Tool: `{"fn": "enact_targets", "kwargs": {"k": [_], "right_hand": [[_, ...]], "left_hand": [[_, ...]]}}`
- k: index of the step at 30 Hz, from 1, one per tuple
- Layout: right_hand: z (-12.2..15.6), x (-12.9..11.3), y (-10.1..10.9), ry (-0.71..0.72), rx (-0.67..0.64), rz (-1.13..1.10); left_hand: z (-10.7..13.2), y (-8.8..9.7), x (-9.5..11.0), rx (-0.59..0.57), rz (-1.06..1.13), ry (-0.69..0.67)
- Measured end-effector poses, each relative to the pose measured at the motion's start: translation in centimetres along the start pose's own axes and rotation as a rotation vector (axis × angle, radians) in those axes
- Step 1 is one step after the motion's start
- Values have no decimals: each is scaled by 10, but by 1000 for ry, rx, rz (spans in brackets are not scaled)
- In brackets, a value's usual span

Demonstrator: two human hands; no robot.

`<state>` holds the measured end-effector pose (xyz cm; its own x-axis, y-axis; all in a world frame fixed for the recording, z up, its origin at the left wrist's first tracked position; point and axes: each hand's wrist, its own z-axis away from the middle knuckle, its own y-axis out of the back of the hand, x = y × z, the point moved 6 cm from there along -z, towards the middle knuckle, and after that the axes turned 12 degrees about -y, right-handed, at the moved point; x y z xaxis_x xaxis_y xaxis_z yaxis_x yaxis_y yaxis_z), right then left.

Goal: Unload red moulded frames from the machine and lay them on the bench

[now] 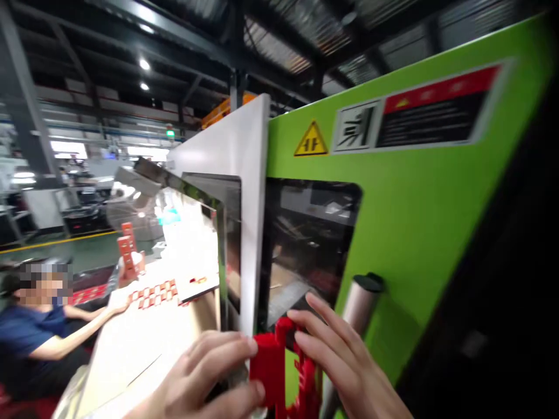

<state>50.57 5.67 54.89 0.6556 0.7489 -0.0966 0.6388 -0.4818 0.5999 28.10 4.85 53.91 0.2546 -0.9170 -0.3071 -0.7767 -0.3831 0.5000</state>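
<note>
In front of a green machine (pixel 406 221), low in the view, a person's two bare hands met at a red part (pixel 266 366), held up in the air near the machine's dark window (pixel 314 233). The left hand (pixel 196 378) pinched the part's solid left side, its fingers bent, the thumb below the forefinger. The right hand (pixel 349 372) touched the part's open, frame-like right side with its fingertips; its fingers were slightly spread, and with the thumb hidden I could not tell whether they pinched. Just beside this hand rose a pale handle (pixel 363 297) with a black cap. Above the window sat a yellow warning sign (pixel 311 141). To the left stretched a brightly lit desk (pixel 117 361), where small reddish pieces (pixel 155 293) lay in rows near an upright stack (pixel 126 256). A co-worker (pixel 32 331) in dark blue sat there, arms reaching over the desk.
</note>
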Motion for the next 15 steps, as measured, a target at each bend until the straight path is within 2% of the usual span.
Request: {"fn": "enact_targets", "kwargs": {"k": [2,4,7,11,15], "right_hand": [[-26,-25,-28,31,-9,-17],[-43,-44,-59,83,5,-64],[-64,-64,-108,132,-9,-142],[-95,-78,-158,135,-99,-258],[-118,-66,-179,92,-194,-436]], "left_hand": [[4,36,-8,-140,-157,16],[13,65,-16,-230,-260,108],[32,88,-23,-342,-330,188],[57,110,-35,-380,-384,283],[80,140,-58,-349,-369,492]]}}
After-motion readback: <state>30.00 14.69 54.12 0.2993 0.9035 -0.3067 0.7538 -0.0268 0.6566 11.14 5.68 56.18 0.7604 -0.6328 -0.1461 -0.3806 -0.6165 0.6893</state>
